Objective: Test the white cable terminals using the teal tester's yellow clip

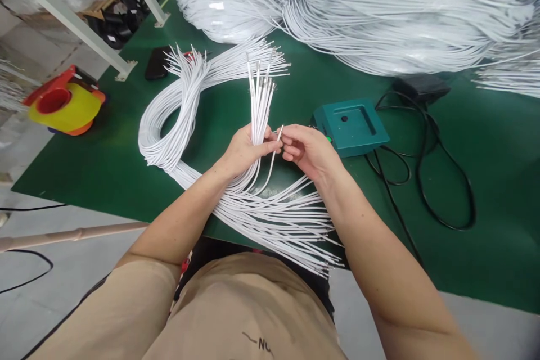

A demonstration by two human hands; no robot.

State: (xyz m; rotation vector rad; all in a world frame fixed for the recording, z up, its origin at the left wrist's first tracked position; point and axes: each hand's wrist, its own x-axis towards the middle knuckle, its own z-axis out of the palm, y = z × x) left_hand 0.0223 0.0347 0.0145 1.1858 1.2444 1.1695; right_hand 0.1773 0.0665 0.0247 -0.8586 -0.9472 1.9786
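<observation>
My left hand (244,149) is closed round a bunch of thin white cables (260,98) that stands upright, with metal tips at the top. My right hand (306,149) pinches the end of a single white cable (274,154) just right of that bunch. The cables' lower lengths fan out across the green table (105,157) toward my lap. A looped bundle of white cables (169,118) lies to the left of my hands.
A teal box (352,126) with a square recess and a green light sits right of my hands, black cords (426,191) looping beside it. Big heaps of white cable (379,5) fill the table's far side. A red and yellow tape dispenser (63,104) is at the left edge.
</observation>
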